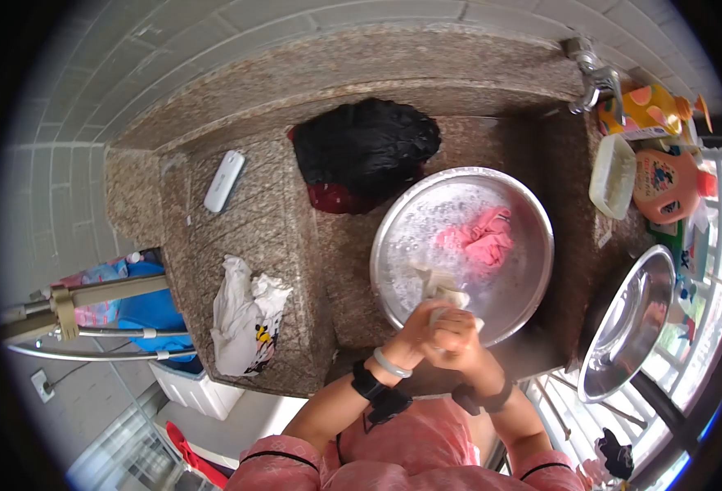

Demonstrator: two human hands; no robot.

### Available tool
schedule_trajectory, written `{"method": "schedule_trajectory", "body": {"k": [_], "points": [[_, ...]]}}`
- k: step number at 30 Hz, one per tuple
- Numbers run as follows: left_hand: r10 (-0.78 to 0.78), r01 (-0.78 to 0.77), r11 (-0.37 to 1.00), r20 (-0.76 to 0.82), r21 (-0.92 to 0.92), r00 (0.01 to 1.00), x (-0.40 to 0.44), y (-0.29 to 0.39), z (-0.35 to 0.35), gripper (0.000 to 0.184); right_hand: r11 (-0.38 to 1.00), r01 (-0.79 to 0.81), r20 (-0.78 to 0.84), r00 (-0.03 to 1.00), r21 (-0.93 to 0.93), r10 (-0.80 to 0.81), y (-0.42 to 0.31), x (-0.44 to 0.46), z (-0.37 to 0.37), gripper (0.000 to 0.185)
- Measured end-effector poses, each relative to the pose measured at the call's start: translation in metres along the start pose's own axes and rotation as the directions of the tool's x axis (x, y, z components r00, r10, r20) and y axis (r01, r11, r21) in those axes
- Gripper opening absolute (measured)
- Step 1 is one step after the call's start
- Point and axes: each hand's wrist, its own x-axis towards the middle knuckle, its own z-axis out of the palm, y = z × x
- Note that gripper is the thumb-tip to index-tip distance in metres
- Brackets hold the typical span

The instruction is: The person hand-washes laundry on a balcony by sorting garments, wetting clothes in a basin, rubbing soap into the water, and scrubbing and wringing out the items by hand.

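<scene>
My left hand (414,335) and my right hand (456,334) are close together over the near edge of a metal basin (546,245). Both are closed around a wet off-white cloth (443,286), bunched up so that its kind does not show. Its upper end sticks out above my fingers, over the soapy water. In the foamy water (434,214) lies a crumpled pink cloth (490,237), apart from my hands.
Behind the basin lies a dark garment heap (365,147). On the ribbed stone slab are a white garment (242,323) and a white bar-shaped object (225,182). A tap (596,80), detergent bottle (668,186), soap dish (612,176) and tilted metal bowl (623,327) stand right.
</scene>
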Motion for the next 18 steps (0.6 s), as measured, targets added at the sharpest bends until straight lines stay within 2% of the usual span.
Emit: {"method": "schedule_trajectory", "body": {"k": [1,3,4,5,7,8,12,15,16,17,18], "points": [[0.162,-0.181,0.952,0.095,0.245,0.982,-0.003,0.012,0.01,0.016,0.999,-0.047,0.022,0.999,0.003,0.047,0.001,-0.004,0.0,0.024],[-0.086,0.087,0.996,0.018,-0.021,0.996,-0.014,0.023,0.02,0.041,1.0,-0.026,0.025,0.999,-0.013,0.027,-0.011,0.004,-0.011,0.022],[-0.16,0.157,0.986,-0.055,-0.062,0.986,-0.018,0.041,0.036,0.028,1.0,-0.012,-0.011,1.0,0.004,0.012,-0.016,0.009,-0.011,0.022],[-0.331,0.362,0.875,0.149,-0.321,0.932,-0.002,0.018,0.017,0.016,1.0,-0.002,-0.046,0.999,0.012,0.003,-0.021,0.012,-0.013,0.022],[-0.317,0.453,0.657,0.324,-0.603,0.891,0.002,0.012,0.021,0.013,0.999,0.038,0.055,0.998,-0.001,-0.038,-0.025,0.011,-0.02,0.028],[-0.377,0.448,0.683,0.247,-0.576,0.893,-0.004,0.045,0.039,0.015,0.997,0.059,0.046,0.997,0.043,-0.061,-0.027,0.014,-0.021,0.029],[-0.372,0.46,0.7,0.27,-0.547,0.888,-0.004,0.035,0.038,0.017,0.979,0.093,0.009,0.995,0.183,-0.096,-0.036,0.024,-0.022,0.033],[-0.405,0.439,0.692,0.195,-0.574,0.893,-0.008,0.04,0.038,0.015,0.968,0.075,0.023,0.996,0.238,-0.082,-0.039,0.017,-0.024,0.034],[-0.271,0.282,0.877,0.085,-0.39,0.959,-0.01,0.041,0.036,0.013,0.97,0.077,0.018,0.996,0.23,-0.083,-0.04,0.016,-0.024,0.036],[-0.104,0.104,0.981,0.009,-0.163,0.995,-0.011,0.042,0.034,0.012,0.968,0.08,0.02,0.996,0.238,-0.087,-0.041,0.014,-0.025,0.036],[-0.327,0.336,0.852,0.091,-0.402,0.94,-0.002,0.045,0.027,0.014,0.967,0.055,0.015,0.998,0.249,-0.061,-0.042,0.012,-0.027,0.035]]}}
